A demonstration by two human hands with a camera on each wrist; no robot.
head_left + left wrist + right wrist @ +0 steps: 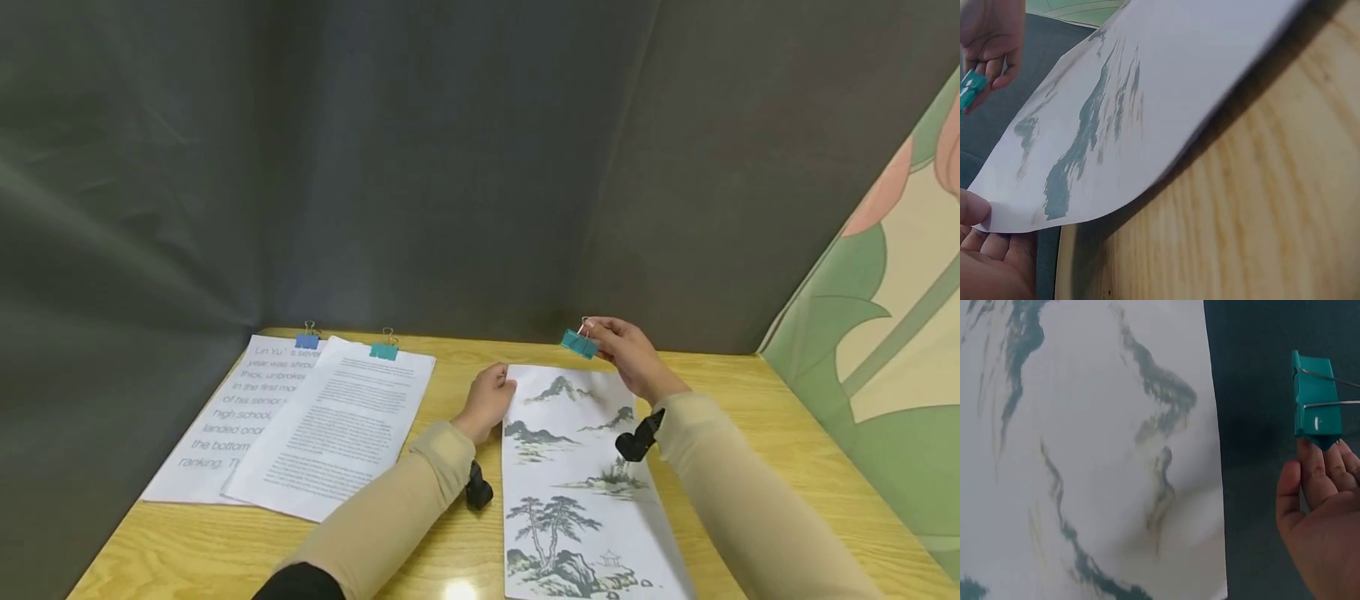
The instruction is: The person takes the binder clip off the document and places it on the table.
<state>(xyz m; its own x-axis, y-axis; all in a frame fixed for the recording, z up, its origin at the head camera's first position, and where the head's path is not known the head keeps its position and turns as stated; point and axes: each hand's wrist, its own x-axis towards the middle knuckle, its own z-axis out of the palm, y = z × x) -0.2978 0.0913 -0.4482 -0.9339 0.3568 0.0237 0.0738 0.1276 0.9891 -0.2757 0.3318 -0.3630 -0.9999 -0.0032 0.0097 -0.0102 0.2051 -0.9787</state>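
Observation:
A white paper sheet [570, 467] printed with an ink-wash landscape lies lengthwise on the table. At its far left corner my left hand [486, 402] pinches the edge, thumb on top and fingers beneath, as the left wrist view shows; there the paper [1166, 81] rises off the wood. Above the far right part of the paper, my right hand [630, 354] holds a teal binder clip [579, 342] by its wire handles, apart from the paper. The right wrist view shows the clip's teal body [1319, 394] with both wires pointing right.
To the left, two overlapping stacks of printed text lie on the wooden table [735, 400]. One bears a blue binder clip [307, 341], the other a teal binder clip [384, 352], at their far edges. A dark curtain [450, 167] stands behind; a flower-patterned panel [885, 333] borders the right.

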